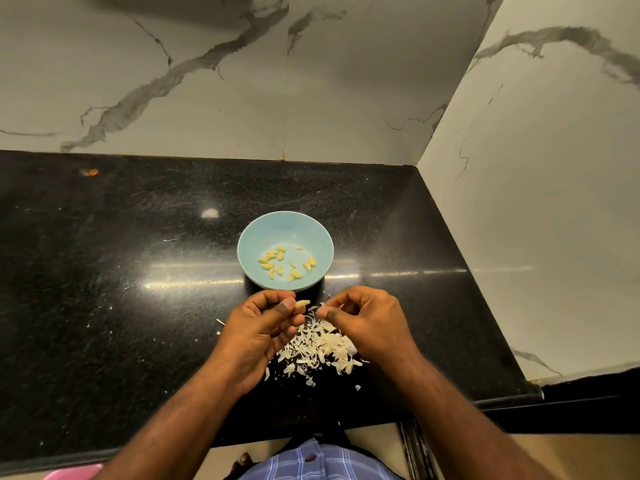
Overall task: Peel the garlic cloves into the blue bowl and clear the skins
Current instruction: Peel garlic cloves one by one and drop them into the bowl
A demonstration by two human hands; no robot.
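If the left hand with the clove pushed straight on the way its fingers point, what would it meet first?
Most likely the right hand. The left hand pinches the clove, tip aimed rightward at the right hand's fingertips, only a narrow gap apart. Relative height is unclear; the blue bowl lies off that line.

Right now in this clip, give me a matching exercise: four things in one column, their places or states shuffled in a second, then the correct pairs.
Things:
1. peeled cloves
2. garlic clove
3. skins
4. blue bowl

Places or states:
A. heaped on the black counter below the hands
B. lying inside the bowl
C. standing on the counter just beyond the hands
D. pinched at the left hand fingertips

The right hand pinches a scrap of skin.

Pairs: 1-B, 2-D, 3-A, 4-C
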